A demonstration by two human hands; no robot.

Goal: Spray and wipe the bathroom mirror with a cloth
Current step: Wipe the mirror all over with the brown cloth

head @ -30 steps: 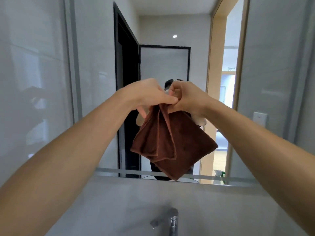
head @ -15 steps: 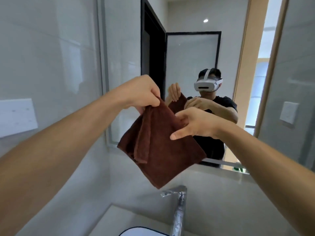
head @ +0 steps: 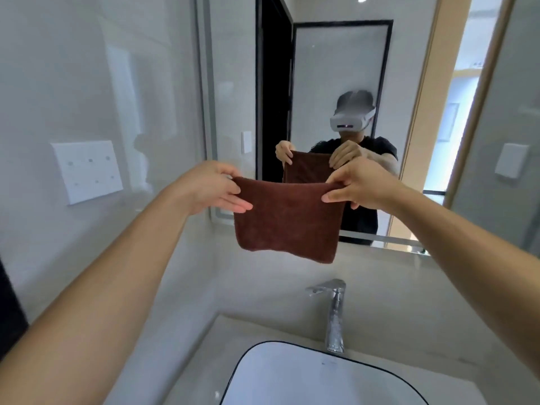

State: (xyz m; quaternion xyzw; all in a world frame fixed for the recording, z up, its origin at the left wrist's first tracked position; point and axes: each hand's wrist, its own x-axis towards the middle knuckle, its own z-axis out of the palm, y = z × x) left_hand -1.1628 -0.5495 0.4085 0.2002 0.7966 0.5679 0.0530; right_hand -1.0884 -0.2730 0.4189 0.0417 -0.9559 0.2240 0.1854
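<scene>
Room: bathroom, mirror [head: 336, 68] set on the wall above a sink [head: 306, 375] and tap [head: 334, 314]
Cloth [head: 286, 220]: brown, held stretched and hanging in front of the mirror, above the tap
Left hand [head: 210, 187]: top left corner is pinched
Right hand [head: 361, 185]: top right corner is pinched

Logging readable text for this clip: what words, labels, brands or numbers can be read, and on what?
None can be read.
Wall plate: only small marks, no legible text.
Cloth, held by left hand and right hand: no label showing.
Faucet: no brand visible.
</scene>
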